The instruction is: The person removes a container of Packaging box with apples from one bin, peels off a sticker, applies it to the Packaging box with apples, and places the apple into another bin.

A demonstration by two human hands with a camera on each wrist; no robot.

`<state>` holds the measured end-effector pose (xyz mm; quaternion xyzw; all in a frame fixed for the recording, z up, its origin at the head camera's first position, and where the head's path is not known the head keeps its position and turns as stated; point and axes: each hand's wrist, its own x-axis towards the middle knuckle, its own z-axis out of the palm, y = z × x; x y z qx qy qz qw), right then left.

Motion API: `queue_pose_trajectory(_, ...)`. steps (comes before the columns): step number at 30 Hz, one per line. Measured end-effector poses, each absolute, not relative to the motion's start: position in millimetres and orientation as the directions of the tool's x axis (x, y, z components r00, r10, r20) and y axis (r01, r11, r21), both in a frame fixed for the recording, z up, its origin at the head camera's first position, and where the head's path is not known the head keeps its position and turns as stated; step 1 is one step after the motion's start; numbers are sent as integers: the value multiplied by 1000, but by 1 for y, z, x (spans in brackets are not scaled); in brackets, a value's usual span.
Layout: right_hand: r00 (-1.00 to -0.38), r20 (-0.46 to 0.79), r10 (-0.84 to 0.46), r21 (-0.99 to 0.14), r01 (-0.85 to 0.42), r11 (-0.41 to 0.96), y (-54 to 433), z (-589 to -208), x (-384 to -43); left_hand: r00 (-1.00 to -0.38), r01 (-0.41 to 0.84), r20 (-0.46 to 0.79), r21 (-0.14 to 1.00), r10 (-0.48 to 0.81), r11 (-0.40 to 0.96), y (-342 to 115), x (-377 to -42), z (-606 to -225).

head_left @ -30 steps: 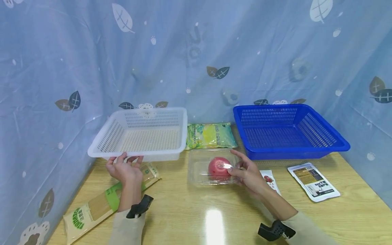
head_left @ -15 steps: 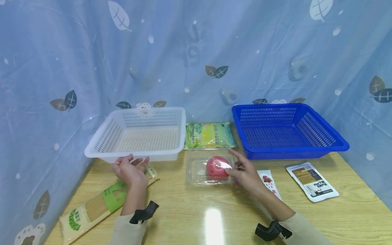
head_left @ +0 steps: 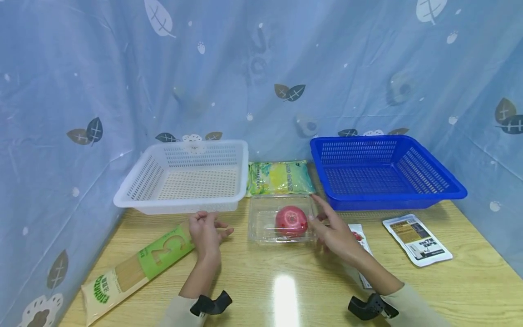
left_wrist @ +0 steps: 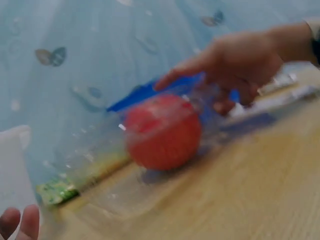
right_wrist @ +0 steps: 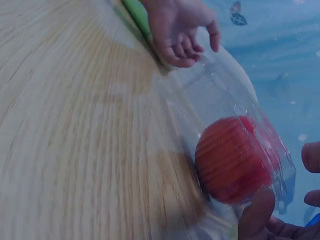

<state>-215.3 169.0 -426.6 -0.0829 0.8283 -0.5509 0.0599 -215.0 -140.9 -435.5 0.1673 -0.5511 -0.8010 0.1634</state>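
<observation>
A clear plastic box [head_left: 263,222] holding a round red fruit [head_left: 291,221] lies on the table between the two baskets. At its right end is my right hand [head_left: 337,234], the index finger stretched along the back corner and the thumb by the side. In the right wrist view, the thumb [right_wrist: 257,212] and fingers stand spread about the box's end, without a plain grip. My left hand [head_left: 206,234] hovers left of the box, in front of the white basket [head_left: 180,204], its fingers loosely bent and holding nothing. The left wrist view is blurred.
Under the left hand lies a noodle packet [head_left: 135,272]. A yellow-green bag [head_left: 282,178] sits behind the box. The blue basket [head_left: 388,202] stands back right; a white pouch [head_left: 416,240] and a narrow packet [head_left: 359,236] lie in front of it.
My left hand has left the white basket's front rim and moved right toward the clear box. My right hand stays at the box's right end, its thumb slightly farther off the fruit.
</observation>
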Motion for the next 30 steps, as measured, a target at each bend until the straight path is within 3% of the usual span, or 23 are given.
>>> queue_pose_trajectory(6,-979,30,-201,-874,-123,470,182,-424,-212,-950,90,11,967,-312,-240,-135,-215,-444)
queue_pose_trajectory(12,-962,143,-232,-768,-256,587,197,-421,-206,-993,11,-12,981,-119,-192,-128,-217,-445)
queue_pose_trajectory(30,-946,210,-248,-652,-325,685,241,-439,-200,-992,-121,-126,950,0,-289,-120,-228,-450)
